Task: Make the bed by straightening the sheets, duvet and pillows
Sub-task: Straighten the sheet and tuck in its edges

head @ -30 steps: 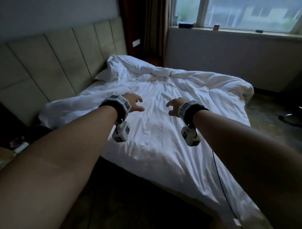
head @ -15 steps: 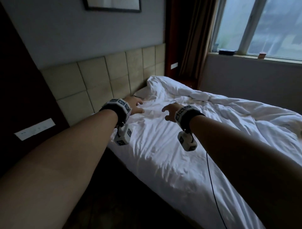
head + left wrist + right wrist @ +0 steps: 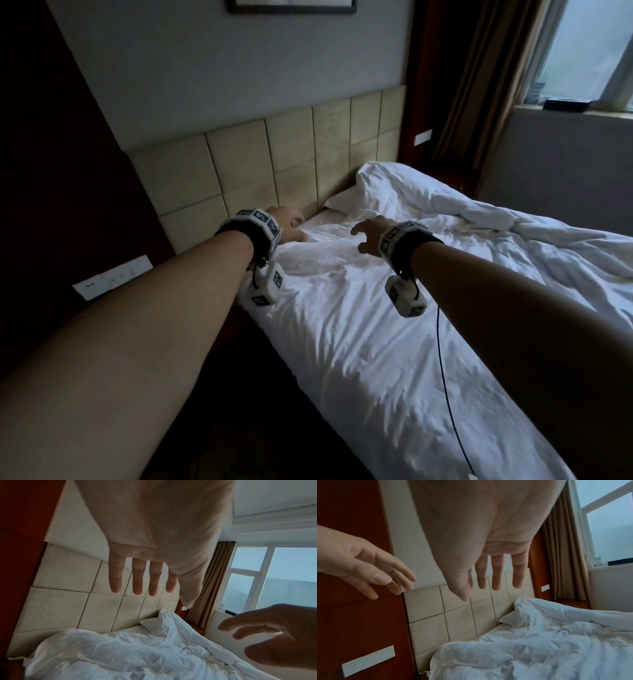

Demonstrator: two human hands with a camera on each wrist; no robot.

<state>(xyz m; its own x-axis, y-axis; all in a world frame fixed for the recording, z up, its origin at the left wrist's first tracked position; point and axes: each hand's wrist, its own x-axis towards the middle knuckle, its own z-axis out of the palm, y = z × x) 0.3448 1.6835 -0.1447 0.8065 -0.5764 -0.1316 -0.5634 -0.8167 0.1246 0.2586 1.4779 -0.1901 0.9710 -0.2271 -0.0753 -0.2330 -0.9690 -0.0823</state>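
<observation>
A white crumpled duvet (image 3: 394, 308) covers the bed, bunched up toward the far side (image 3: 428, 198). A white pillow (image 3: 342, 200) peeks out at the headboard, partly under the duvet. My left hand (image 3: 291, 226) hovers over the duvet's near top corner, fingers straight and spread (image 3: 137, 581), holding nothing. My right hand (image 3: 368, 236) hangs above the duvet a little to the right, fingers also spread (image 3: 496, 577) and empty. In the wrist views the duvet (image 3: 120, 655) (image 3: 539, 649) lies below both hands with a gap.
A beige padded headboard (image 3: 267, 164) backs the bed. A dark wood wall panel with a white switch plate (image 3: 113, 277) stands at the left. Curtains (image 3: 479, 85) and a window (image 3: 589, 51) are at the right. Dark floor (image 3: 239, 411) runs along the bed's near side.
The view has swung left toward the headboard. Both hands have moved along the duvet toward its top end, staying open and empty.
</observation>
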